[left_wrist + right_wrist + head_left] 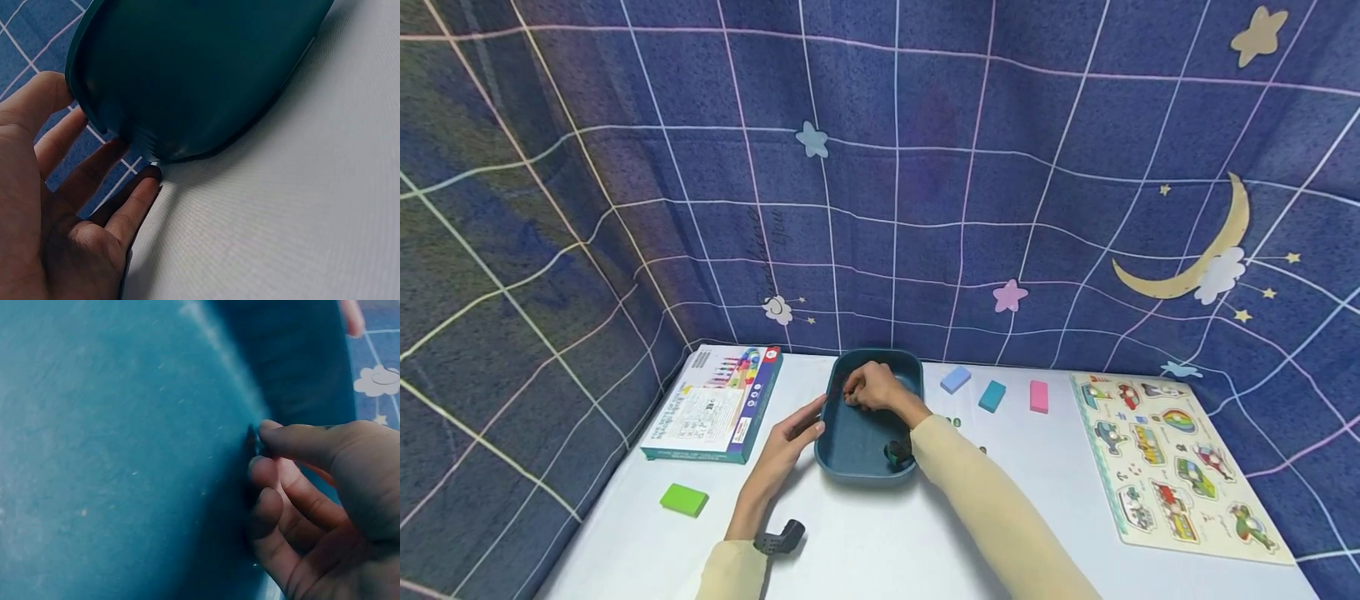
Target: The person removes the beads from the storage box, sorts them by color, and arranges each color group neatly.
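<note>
L hand [782, 446] touching dk. blue tub [865, 480], R hand [876, 387] inside.

Holds left forearm [748, 510] forward, slanting to the right. Presents left grip [786, 446] with fingers [94, 174] nearly straight and spread, thumb [40, 97] set apart. Holds right forearm [992, 500] forward, slanting to the left. Reaches farther ahead with right grip [876, 388] than with left. Curls right fingers [267, 515] inward, with right thumb tip [274, 432] close to nearest fingertip [264, 472].
</note>
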Motion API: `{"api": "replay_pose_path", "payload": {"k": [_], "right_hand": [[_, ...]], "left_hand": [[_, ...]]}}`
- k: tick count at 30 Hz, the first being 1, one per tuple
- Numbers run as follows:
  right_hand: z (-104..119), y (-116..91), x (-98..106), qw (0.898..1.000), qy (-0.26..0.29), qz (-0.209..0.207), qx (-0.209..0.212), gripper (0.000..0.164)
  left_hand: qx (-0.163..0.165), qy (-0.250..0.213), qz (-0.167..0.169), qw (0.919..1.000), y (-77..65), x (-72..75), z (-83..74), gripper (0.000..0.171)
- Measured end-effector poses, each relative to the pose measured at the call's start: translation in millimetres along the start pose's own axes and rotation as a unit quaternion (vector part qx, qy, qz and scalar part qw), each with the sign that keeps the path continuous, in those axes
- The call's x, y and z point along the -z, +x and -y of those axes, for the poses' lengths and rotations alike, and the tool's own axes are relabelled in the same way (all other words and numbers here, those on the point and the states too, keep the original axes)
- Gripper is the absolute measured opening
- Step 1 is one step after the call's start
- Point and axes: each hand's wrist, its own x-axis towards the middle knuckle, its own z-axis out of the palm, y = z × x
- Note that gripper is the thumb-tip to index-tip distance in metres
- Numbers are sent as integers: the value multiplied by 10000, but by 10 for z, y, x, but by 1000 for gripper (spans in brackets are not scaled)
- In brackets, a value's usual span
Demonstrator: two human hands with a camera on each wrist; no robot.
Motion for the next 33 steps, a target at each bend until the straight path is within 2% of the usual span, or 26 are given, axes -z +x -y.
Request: {"api": "replay_pose_path", "payload": {"k": [5, 11, 16, 23, 28, 33], "right_hand": [[64, -46, 159, 9994, 328, 15, -69, 12], [98, -171, 454, 9972, 733, -130, 33, 17], [-27, -377, 772, 9959, 869, -202, 165, 18], [-328, -906, 1059, 9944, 864, -559, 227, 21], [-593, -1349, 1086, 9952, 582, -778, 106, 16], [-884, -1731, 1069, 9964, 265, -802, 11, 13]], "left_hand": [[71, -6, 22, 10000, 4, 16, 8, 53], [104, -22, -48, 9999, -1, 17, -5, 53], [173, -42, -81, 9998, 3, 5, -16, 53], [235, -32, -88, 9997, 8, -9, -18, 53], [191, -35, -38, 9998, 7, -7, -38, 54], [165, -26, -59, 9998, 3, 3, -40, 54]]}}
